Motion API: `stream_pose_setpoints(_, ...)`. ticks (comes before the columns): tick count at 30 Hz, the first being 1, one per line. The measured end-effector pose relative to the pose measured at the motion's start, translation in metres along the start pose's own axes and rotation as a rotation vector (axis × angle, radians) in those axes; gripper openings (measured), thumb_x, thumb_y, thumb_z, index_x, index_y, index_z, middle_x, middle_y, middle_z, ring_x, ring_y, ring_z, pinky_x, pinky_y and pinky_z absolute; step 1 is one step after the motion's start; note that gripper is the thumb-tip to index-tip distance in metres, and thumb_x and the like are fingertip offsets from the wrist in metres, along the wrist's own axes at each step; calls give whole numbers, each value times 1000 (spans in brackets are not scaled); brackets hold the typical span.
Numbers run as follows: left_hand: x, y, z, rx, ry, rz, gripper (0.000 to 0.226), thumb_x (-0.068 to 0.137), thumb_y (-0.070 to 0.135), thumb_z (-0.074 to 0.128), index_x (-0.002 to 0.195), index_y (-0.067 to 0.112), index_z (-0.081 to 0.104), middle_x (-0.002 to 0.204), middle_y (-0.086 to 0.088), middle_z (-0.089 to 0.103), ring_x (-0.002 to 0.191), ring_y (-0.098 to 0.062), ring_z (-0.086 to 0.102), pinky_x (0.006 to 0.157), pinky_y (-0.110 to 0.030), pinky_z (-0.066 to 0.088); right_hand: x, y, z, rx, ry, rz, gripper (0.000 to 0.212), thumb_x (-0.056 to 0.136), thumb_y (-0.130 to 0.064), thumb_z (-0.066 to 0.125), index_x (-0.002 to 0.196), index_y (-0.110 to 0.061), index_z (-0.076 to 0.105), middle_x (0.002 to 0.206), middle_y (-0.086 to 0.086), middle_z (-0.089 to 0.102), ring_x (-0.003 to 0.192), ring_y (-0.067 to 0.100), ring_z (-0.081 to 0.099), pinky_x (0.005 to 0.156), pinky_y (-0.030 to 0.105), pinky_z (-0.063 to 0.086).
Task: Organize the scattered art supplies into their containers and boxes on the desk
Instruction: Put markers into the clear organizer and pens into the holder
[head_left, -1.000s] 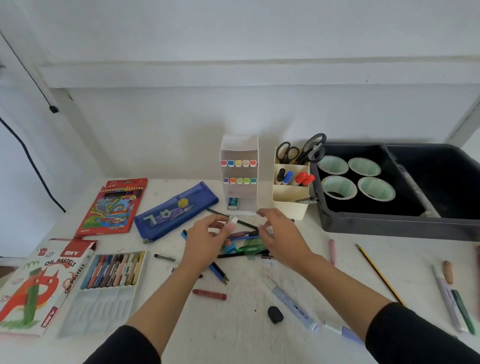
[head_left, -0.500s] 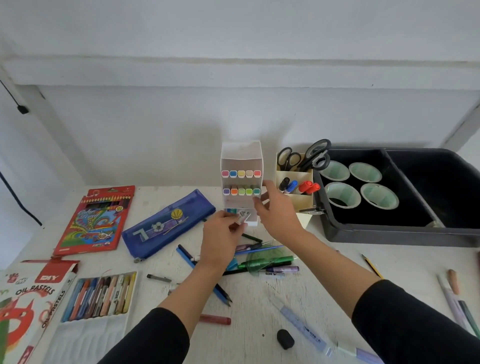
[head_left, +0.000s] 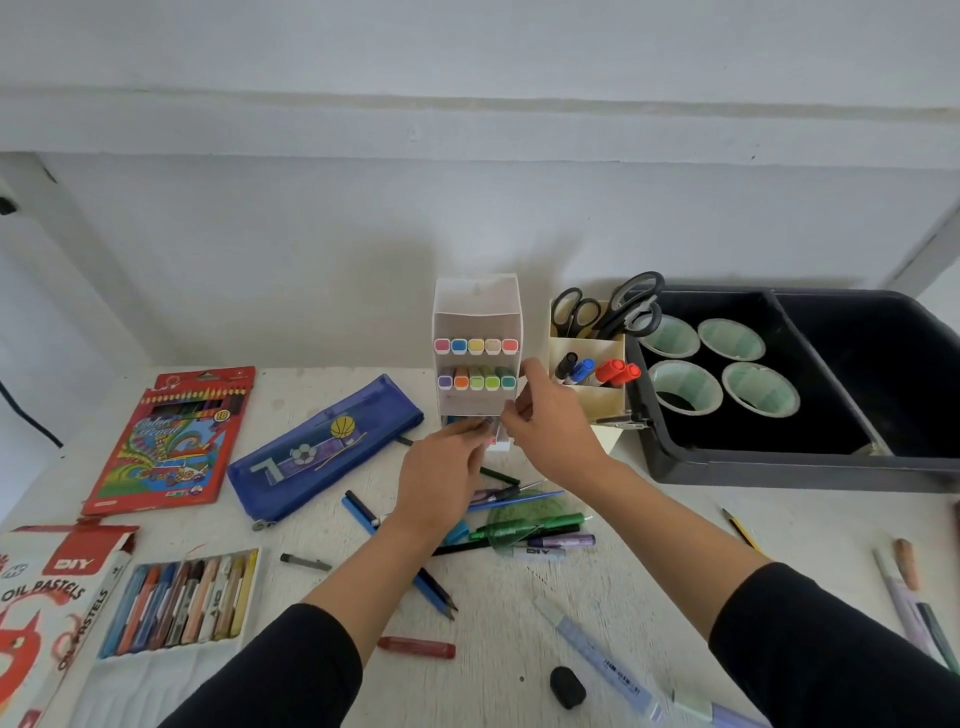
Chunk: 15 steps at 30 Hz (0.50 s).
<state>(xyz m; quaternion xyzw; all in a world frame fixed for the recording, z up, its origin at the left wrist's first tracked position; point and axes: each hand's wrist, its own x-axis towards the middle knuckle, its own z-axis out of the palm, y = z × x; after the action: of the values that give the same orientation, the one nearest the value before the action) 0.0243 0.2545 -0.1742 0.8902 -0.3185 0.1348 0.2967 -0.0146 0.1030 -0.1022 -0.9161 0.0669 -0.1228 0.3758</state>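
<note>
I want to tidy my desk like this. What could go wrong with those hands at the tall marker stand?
The tall white marker stand looks light; a push from the right hand at its side could tip it. The small item pinched by the left hand could slip into the pen pile below.

White wall (head_left: 311, 260) rises from back edge of surface (head_left: 649, 561); plain, matte, faintly bluish in shade. Wide horizontal ledge (head_left: 467, 130) juts across wall high up, spanning full width of view, underside darker. Slanted white post (head_left: 930, 249) at upper right, above back right corner; second slanted white post (head_left: 78, 234) at upper left. Thin black cable (head_left: 39, 428) runs down wall at far left, beyond left edge. Surface white, scuffed, flecked with small dark marks. Light soft, even; shadows pale, blurred at edges.
</note>
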Motion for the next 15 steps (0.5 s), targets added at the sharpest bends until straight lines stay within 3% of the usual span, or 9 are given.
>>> stream_pose_setpoints(5, 4, 0, -1, 103, 20, -112, 18, 98, 32, 62, 101, 25, 78, 95, 4, 77, 72, -18, 69, 58, -33, 57, 1, -1, -6, 41, -56, -10, 15, 93, -9, 57, 103, -13, 46, 73, 12, 63, 67, 31, 66, 65, 50, 55)
stream_pose_setpoints(10, 7, 10, -10, 270, -80, -107, 24, 102, 37, 51, 99, 26, 73, 88, 4, 73, 68, -17, 65, 54, -24, 44, 2, 2, -6, 44, -73, -2, 15, 96, -12, 57, 108, -13, 48, 77, 8, 64, 66, 25, 69, 66, 49, 57)
stream_pose_setpoints(13, 1, 12, -17, 227, -219, -45, 33, 106, 33, 41, 130, 27, 62, 125, 3, 68, 87, -20, 67, 68, -30, 53, -1, 5, -7, 49, -66, 20, 16, 98, -14, 58, 112, -17, 51, 83, 2, 66, 63, 16, 69, 64, 40, 59)
stream_pose_setpoints(15, -9, 11, -26, 96, -241, -36, 42, 105, 26, 44, 146, 31, 51, 149, 6, 52, 100, -22, 67, 81, -32, 55, -12, 8, -5, 70, 5, 30, 13, 97, -13, 61, 104, -19, 52, 85, -2, 63, 63, 13, 67, 59, 29, 57)
